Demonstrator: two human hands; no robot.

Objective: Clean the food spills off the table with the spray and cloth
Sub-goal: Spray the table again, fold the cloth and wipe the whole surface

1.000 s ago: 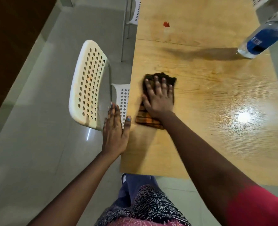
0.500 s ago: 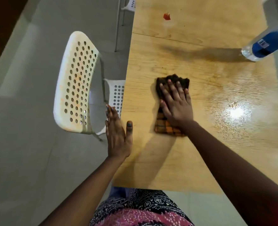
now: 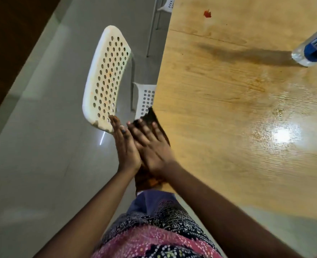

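Cloth [image 3: 154, 121] lies at the table's [image 3: 228, 112] left edge under the flat, straight-fingered right hand [image 3: 151, 146]; the open left hand [image 3: 125, 146] waits alongside, off the edge. Red spill [image 3: 207, 13] remains farther along; spray bottle [image 3: 312, 49] stands untouched.

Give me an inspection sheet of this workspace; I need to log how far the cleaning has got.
Surface: wooden table, glossy with glare near the right; a red spill sits at the far end.
Job's things: dark cloth at the table's left edge, overhanging it; bottle with blue label at far right, partly out of view.
Clutter: nothing seen.
Hands: right hand pressed flat on the cloth; left hand flat beside the table edge, against the right hand.
Cables: nothing seen.
Surroundings: white perforated chair left of the table; pale tiled floor.
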